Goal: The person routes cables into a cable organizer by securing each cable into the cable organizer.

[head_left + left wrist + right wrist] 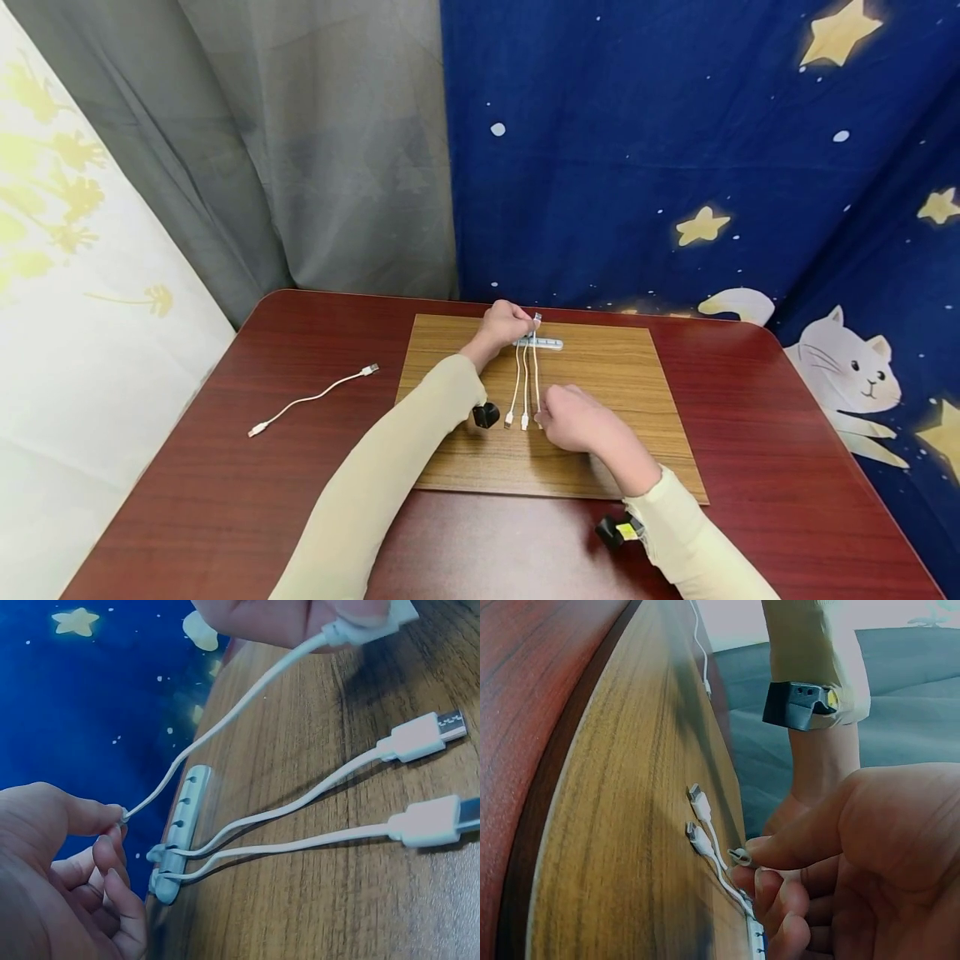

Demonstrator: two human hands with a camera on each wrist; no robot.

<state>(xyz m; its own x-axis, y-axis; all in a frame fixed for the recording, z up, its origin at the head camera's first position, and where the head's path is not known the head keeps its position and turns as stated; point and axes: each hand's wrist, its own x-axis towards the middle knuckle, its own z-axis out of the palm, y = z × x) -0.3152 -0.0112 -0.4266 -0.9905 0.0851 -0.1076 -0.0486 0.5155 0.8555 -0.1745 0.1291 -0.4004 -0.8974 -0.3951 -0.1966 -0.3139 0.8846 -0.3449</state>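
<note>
A white USB cable runs stretched between the two hands over the wooden board. My left hand pinches its far end between thumb and fingers, just beyond the pale slotted cable holder. At the near end, my right hand holds the white plug between thumb and forefinger. Two more white cables sit in neighbouring slots at one end of the holder, and their plugs lie toward the near side. Further slots on the holder show no cable.
Another white cable lies loosely curved on the dark red table, left of the board. The wood-grain board lies beneath both hands, close to the table's back edge. Grey and blue curtains hang behind.
</note>
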